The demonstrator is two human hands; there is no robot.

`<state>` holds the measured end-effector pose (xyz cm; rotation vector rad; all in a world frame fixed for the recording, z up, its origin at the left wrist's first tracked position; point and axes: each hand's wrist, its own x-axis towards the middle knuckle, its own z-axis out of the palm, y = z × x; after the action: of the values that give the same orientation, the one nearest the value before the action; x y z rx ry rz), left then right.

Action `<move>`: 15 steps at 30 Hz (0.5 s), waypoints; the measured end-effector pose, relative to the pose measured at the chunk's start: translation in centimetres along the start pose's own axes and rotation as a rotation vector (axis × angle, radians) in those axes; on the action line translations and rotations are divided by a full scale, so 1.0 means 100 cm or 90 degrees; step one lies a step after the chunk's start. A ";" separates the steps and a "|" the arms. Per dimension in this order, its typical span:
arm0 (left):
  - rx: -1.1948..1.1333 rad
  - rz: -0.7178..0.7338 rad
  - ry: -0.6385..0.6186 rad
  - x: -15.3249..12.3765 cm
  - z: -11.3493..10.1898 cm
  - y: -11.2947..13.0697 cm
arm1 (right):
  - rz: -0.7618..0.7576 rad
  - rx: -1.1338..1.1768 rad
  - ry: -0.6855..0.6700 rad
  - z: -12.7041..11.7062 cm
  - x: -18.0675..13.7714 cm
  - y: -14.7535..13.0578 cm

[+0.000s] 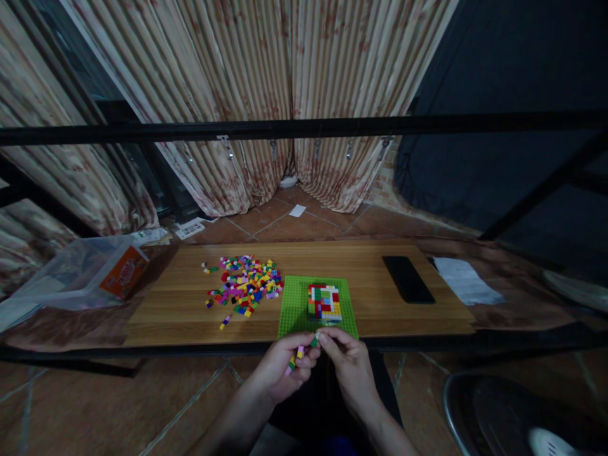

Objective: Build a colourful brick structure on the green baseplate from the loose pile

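Observation:
My left hand [289, 366] is closed around several small coloured bricks just below the table's front edge. My right hand [346, 361] meets it, fingertips pinched on a small brick [315, 339] between the two hands. Right above them a green baseplate [297, 310] lies on the wooden table [180, 304], carrying a block of stacked multicoloured bricks [324, 302]. A loose pile of small coloured bricks [244, 285] is spread to the left of the baseplate.
A black phone [407, 278] lies to the right of the baseplate, a white sheet [465, 280] beyond it. A clear plastic box with an orange label [85, 272] sits at the far left. A black bar [304, 128] crosses above; a chair [513, 411] stands lower right.

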<state>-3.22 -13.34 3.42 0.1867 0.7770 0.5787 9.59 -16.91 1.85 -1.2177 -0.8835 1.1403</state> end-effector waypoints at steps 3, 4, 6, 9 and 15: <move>-0.078 -0.046 -0.023 0.002 -0.001 0.002 | 0.034 0.035 0.017 -0.003 0.006 0.004; -0.097 -0.046 -0.028 0.002 -0.002 0.003 | 0.033 0.030 0.035 -0.007 0.010 0.005; -0.131 -0.031 -0.032 0.002 -0.004 0.005 | 0.003 -0.008 0.093 -0.018 0.024 0.007; -0.182 -0.003 -0.022 0.001 -0.007 0.012 | -0.101 -0.130 0.148 -0.039 0.051 0.010; -0.237 0.047 0.003 0.007 -0.017 0.035 | -0.212 -0.322 0.123 -0.056 0.093 0.022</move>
<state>-5.44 -10.12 3.07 -0.1300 0.6559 0.7831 16.77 -9.31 -1.92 -1.4863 -1.2135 0.5332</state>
